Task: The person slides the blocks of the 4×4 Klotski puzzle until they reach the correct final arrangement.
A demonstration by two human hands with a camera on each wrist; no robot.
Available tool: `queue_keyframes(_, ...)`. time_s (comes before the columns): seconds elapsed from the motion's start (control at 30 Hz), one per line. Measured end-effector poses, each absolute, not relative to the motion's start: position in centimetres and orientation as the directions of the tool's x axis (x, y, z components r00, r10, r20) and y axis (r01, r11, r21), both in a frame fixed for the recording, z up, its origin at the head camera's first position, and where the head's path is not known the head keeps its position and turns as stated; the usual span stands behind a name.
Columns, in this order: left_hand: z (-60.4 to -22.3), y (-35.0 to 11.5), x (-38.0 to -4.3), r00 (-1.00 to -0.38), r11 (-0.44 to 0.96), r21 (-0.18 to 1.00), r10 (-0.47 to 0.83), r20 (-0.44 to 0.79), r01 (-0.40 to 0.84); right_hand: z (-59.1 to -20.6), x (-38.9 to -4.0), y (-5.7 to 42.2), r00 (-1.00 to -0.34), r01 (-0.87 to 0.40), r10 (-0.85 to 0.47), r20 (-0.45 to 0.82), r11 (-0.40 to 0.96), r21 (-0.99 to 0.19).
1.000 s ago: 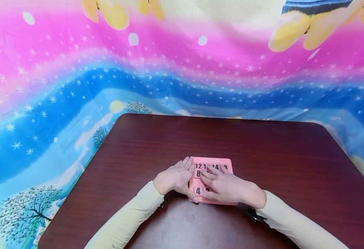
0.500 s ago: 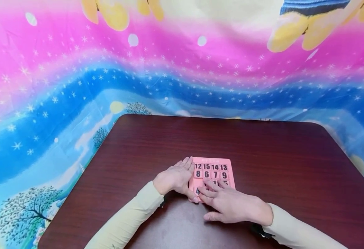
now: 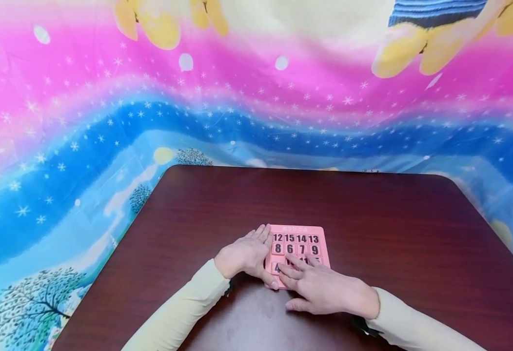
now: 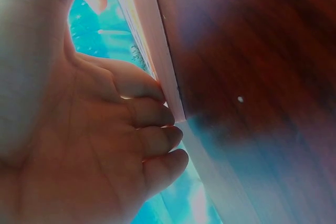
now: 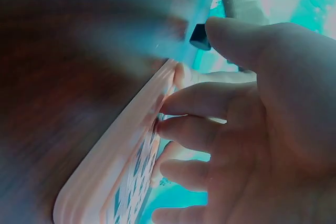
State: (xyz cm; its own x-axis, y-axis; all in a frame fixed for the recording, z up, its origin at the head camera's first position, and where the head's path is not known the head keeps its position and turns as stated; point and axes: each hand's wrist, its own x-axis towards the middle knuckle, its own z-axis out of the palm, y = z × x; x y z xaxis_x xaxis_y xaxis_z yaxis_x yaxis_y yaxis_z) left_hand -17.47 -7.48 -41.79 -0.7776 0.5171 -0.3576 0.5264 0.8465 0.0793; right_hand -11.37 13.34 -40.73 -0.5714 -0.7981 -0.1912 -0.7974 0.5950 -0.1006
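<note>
A pink sliding number puzzle [image 3: 300, 229] lies flat on the dark wooden table. Its top rows read 12, 15, 14, 13 and 8, 6, 7, 9. Below the 8 a gap shows, and under that the 4 tile [image 3: 276, 267]. My left hand [image 3: 248, 253] lies along the puzzle's left edge with straight fingers, its thumb at the near left corner. In the left wrist view those fingertips [image 4: 167, 169] meet the puzzle's side. My right hand [image 3: 326, 290] reaches over the lower rows with fingers spread, index fingertip on the 4 tile. It hides most of the bottom row.
The brown table [image 3: 221, 200] has rounded far corners and extends well past the puzzle on both sides. A colourful printed cloth [image 3: 239, 97] hangs behind it. Dark straps [image 3: 364, 326] sit at the wrists, under pale sleeves [image 3: 182, 304].
My right hand has drawn back toward me from the upper rows to the lower ones, uncovering the top two rows of numbers. The left hand has stayed at the puzzle's edge.
</note>
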Motion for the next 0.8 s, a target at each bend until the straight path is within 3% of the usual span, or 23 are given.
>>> queue_keyframes(0.37, -41.8, -7.7, -17.4, -0.783, 0.840, 0.070, 0.528, -0.330, 0.537, -41.4, -13.2, 13.2, -0.596, -0.760, -0.779, -0.194, 0.625, -0.178)
queue_keyframes(0.8, -41.9, -7.6, -17.4, -0.784, 0.841, 0.070, 0.528, -0.327, 0.537, -40.2, -11.2, 15.9, -0.588, -0.775, -0.791, -0.168, 0.610, -0.166)
